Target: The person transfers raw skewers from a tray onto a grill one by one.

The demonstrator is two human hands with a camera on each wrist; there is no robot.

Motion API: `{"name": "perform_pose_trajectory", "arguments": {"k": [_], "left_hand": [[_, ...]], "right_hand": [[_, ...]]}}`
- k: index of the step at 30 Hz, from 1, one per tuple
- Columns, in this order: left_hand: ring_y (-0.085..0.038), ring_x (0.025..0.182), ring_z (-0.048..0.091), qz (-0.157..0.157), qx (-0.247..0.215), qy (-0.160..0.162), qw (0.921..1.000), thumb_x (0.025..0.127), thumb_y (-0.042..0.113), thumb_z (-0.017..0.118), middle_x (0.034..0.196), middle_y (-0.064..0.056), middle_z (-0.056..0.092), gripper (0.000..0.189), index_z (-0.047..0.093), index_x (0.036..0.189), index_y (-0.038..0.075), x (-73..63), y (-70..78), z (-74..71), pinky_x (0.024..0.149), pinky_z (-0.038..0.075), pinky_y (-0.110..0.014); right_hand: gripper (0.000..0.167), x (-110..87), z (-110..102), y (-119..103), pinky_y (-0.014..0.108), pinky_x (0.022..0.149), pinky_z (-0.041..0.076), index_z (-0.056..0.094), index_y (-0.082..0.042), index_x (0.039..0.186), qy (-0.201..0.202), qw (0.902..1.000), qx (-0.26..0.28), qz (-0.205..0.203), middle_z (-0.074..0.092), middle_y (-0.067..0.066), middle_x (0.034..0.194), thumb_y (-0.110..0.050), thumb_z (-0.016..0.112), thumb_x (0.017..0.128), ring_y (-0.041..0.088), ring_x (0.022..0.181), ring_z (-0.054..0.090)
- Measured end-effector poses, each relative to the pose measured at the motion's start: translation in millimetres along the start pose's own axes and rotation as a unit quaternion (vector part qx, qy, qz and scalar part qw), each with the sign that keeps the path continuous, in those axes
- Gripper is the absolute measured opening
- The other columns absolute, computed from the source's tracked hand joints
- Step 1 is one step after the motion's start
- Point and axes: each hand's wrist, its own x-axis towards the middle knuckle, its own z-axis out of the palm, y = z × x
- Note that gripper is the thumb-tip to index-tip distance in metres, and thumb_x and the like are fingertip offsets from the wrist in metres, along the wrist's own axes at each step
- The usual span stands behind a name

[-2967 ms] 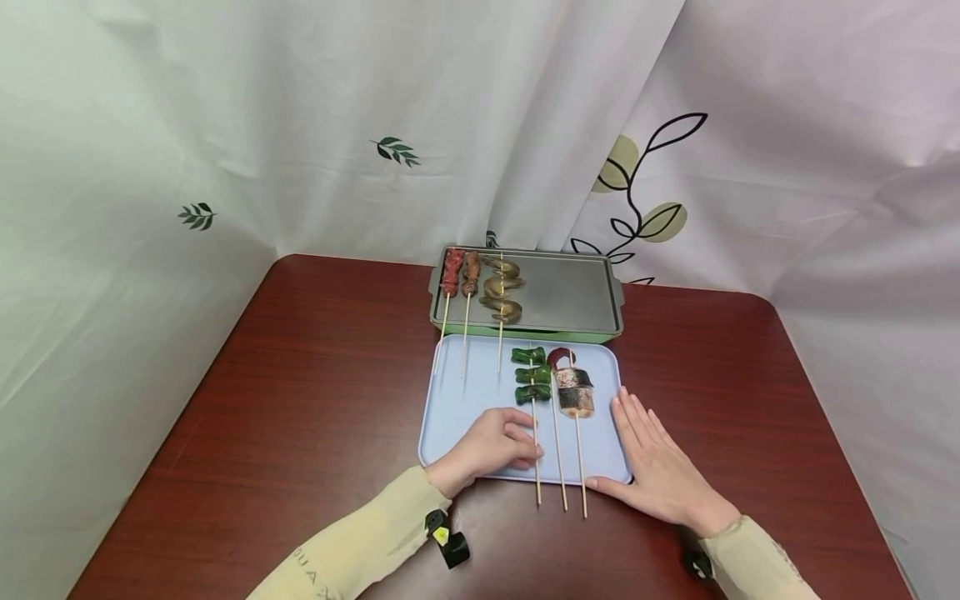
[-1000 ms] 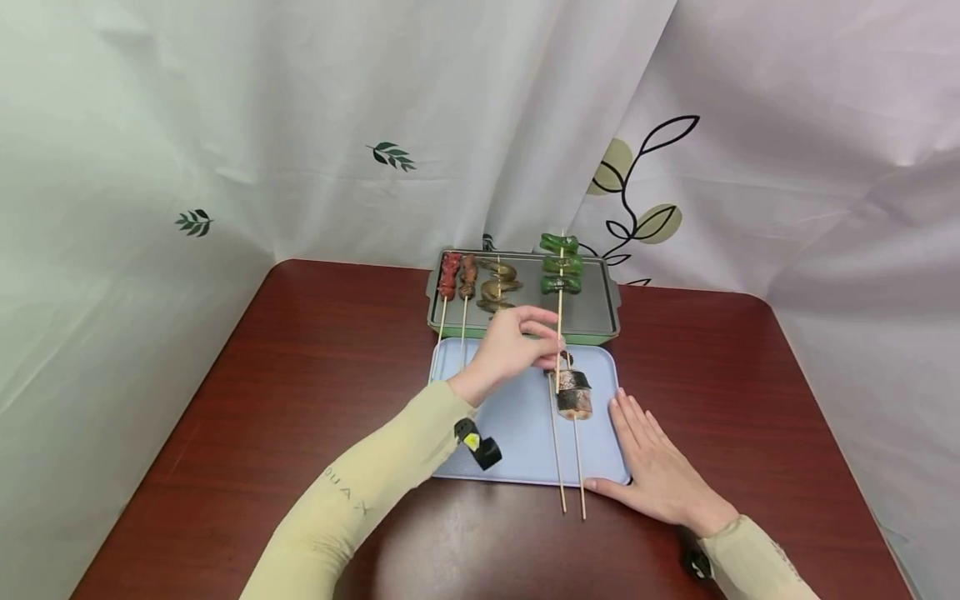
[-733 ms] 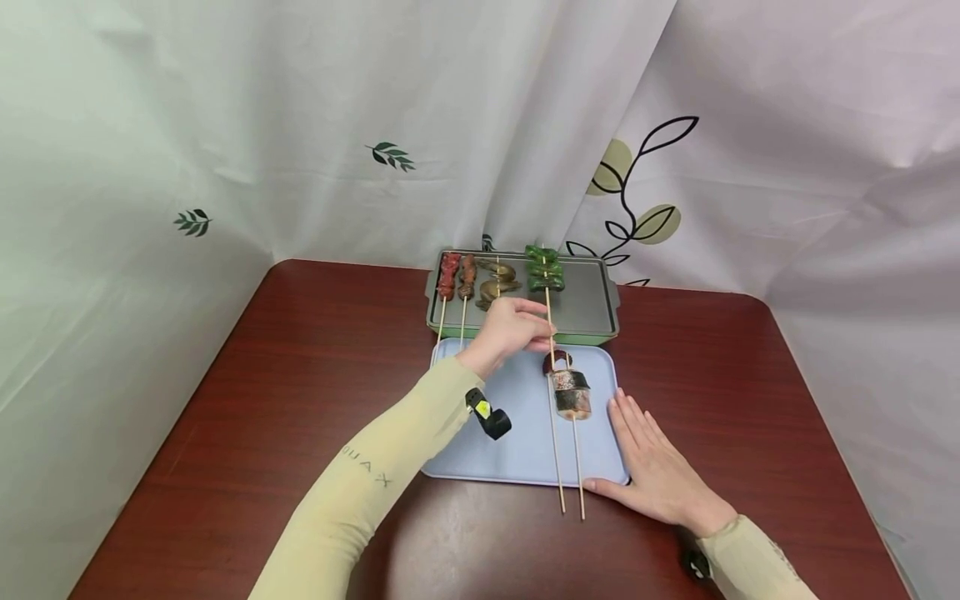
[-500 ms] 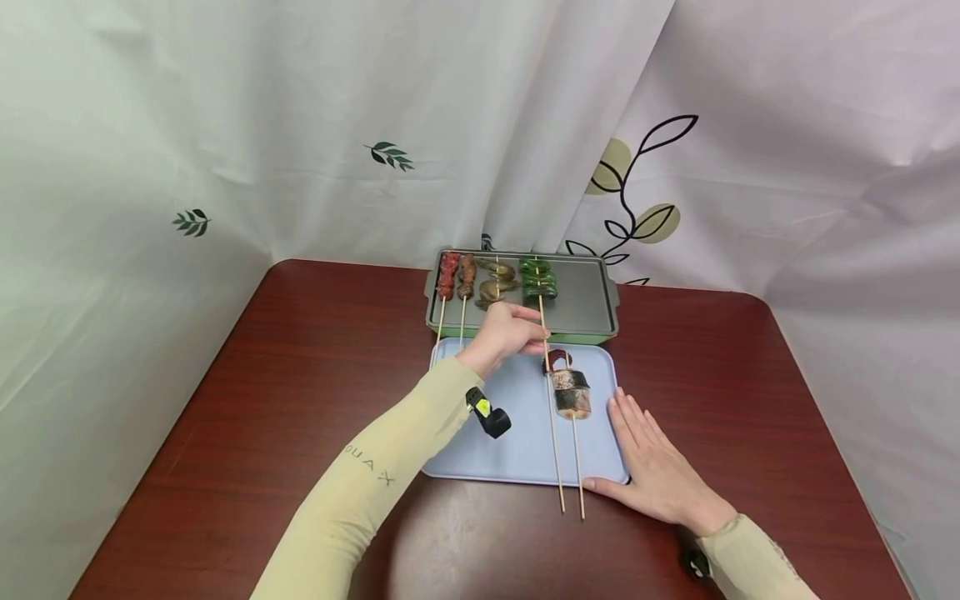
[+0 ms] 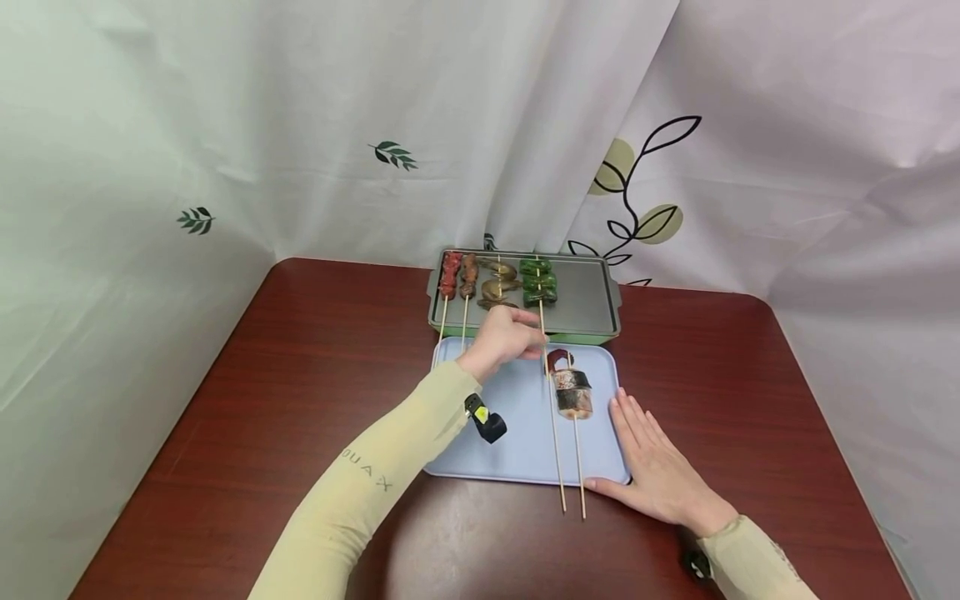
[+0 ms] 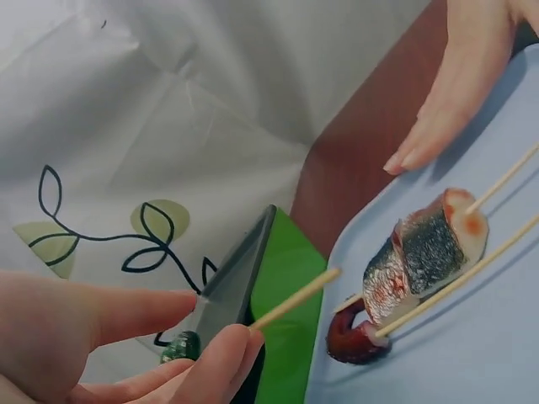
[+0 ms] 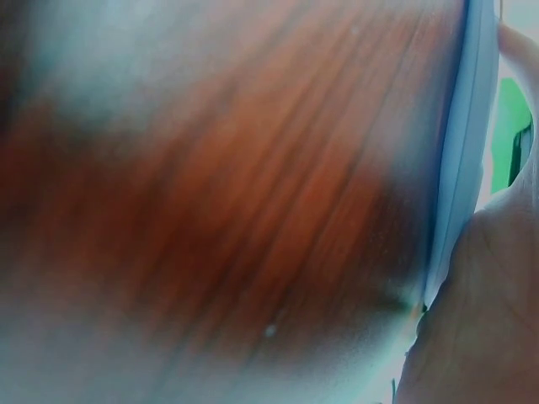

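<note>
To set the green skewer (image 5: 539,292) down well, lower its bare end slowly, so the green bits lie flat on the grill (image 5: 585,304) and do not roll. It should sit straight, next to the brown skewer (image 5: 500,288) but not on it. Letting go gently, with the fingers moving straight away from the stick, should stop it from being dragged.

The left hand (image 5: 504,337) is nearly closed, with the stick pinched in its thumb and fingers; how tight, I cannot tell. It is over the near edge of the grill. The green bits are just past it, near the grill's far edge. The stick's end is over the tray (image 5: 517,450), near the red curl (image 6: 344,341). The right hand (image 5: 663,477) holds nothing; its straight fingers lie by the tray's right edge, on the desk (image 5: 300,375).
</note>
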Motion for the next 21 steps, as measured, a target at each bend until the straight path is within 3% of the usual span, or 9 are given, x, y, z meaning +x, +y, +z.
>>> {"name": "perform_pose_trajectory", "arguments": {"k": [6,12,16,21], "left_hand": [[-0.032,0.091,0.073,0.031,-0.006,-0.012,0.9994,0.089,0.002,0.079,0.100,-0.011,0.075,0.045,0.064,0.131,-0.002,-11.6,5.9,-2.6,0.077,0.063,-0.036],[-0.023,0.097,0.073,0.107,0.012,-0.050,0.9930,0.089,0.014,0.081,0.106,-0.007,0.076,0.043,0.068,0.129,0.006,-45.1,12.0,-7.4,0.080,0.062,-0.032],[-0.011,0.101,0.069,0.139,0.043,-0.072,0.9867,0.088,0.021,0.083,0.110,-0.006,0.075,0.041,0.070,0.126,0.013,-67.1,4.7,-5.8,0.087,0.057,-0.032],[-0.007,0.108,0.065,0.144,0.045,-0.103,0.9832,0.086,0.025,0.084,0.108,-0.004,0.076,0.039,0.073,0.122,0.015,-84.9,-11.1,0.0,0.089,0.053,-0.032]], "right_hand": [[0.118,0.0,0,0,0.053,0.122,0.019,0.021,0.009,0.157,0.003,1.0000,-0.002,-0.002,0.014,0.025,0.165,-0.073,0.065,0.085,0.041,0.150,0.016],[0.117,0.4,-1,0,0.051,0.123,0.016,0.021,0.009,0.157,0.005,1.0000,0.000,-0.003,0.014,0.025,0.165,-0.073,0.066,0.085,0.041,0.151,0.016],[0.117,0.5,0,0,0.050,0.124,0.015,0.021,0.009,0.157,0.005,1.0000,0.001,-0.005,0.014,0.026,0.165,-0.072,0.066,0.085,0.042,0.151,0.016],[0.117,0.6,0,1,0.050,0.123,0.015,0.021,0.009,0.157,0.003,1.0000,0.000,-0.005,0.014,0.025,0.165,-0.072,0.066,0.086,0.041,0.151,0.015]]}}
